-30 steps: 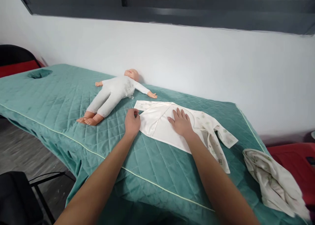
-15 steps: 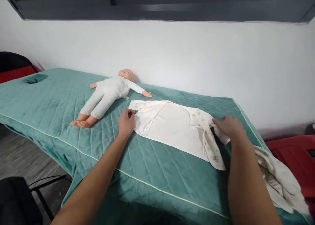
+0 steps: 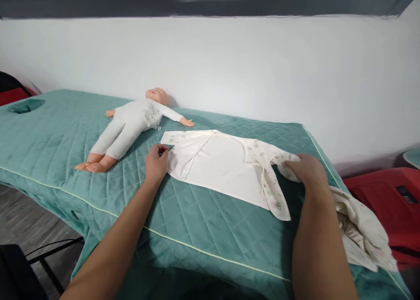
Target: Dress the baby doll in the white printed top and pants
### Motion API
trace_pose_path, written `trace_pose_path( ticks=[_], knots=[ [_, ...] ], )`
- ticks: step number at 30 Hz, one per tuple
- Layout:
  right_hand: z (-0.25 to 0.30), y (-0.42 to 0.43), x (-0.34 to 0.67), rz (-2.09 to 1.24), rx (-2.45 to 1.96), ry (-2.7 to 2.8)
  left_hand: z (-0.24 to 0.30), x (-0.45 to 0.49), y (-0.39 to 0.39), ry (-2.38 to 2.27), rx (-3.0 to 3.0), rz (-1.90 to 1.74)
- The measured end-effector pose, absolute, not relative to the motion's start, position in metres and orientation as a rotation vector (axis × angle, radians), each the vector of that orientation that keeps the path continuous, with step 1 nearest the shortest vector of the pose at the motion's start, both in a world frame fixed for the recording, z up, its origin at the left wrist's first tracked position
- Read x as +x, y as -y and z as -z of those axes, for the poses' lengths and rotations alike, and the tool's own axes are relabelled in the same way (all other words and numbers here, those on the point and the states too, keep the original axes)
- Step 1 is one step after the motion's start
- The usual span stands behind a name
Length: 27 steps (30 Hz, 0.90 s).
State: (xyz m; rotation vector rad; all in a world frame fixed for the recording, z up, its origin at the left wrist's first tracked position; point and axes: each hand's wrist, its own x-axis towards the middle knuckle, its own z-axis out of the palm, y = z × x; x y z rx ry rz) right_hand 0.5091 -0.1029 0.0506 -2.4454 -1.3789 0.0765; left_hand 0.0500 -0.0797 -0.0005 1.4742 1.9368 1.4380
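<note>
A white baby shirt [image 3: 223, 164] with a small print on its sleeves lies spread open, its plain inside facing up. My left hand [image 3: 157, 163] is closed in a pinch at the shirt's left side edge, just below the left sleeve. At the other end, my right hand [image 3: 308, 172] grips the right sleeve, thumb on top, and holds it stretched out sideways. The right front panel is folded over and hangs toward me. Beyond my left hand, a baby doll [image 3: 134, 116] in a white bodysuit lies on its back with its arms spread.
The green quilted cover [image 3: 210, 234] drapes over a bed with a face hole at the far left. Crumpled white clothing [image 3: 361, 230] lies at the right edge, beside a red case [image 3: 383, 208]. A white wall [image 3: 229, 72] runs along the back. A dark chair stands at lower left.
My right hand has drawn the right sleeve outward, so it now lies straighter. My left hand stays at the left side edge. The camera view has shifted slightly right and down.
</note>
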Motion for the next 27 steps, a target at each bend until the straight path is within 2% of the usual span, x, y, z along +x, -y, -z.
trace_pose_path(
  ticks=[3,6,10,14,19,27],
  knots=[
    [-0.057,0.106,0.500,0.060,-2.400,1.016,0.000,0.050,0.080,-1.934,1.470,-1.438],
    [-0.053,0.103,0.499,0.200,-2.225,0.904,-0.002,0.051,0.080,-1.924,1.473,-1.435],
    [-0.043,0.096,0.496,0.225,-2.120,0.965,-0.002,0.051,0.080,-1.919,1.452,-1.437],
    [-0.041,0.091,0.477,0.119,-1.961,1.271,0.000,0.049,0.080,-1.900,1.445,-1.438],
    [-0.032,0.085,0.470,-0.102,-2.214,1.512,0.002,0.050,0.080,-1.863,1.441,-1.448],
    [-0.025,0.093,0.503,0.109,-2.345,1.096,-0.001,0.051,0.081,-1.845,1.443,-1.435]
  ],
)
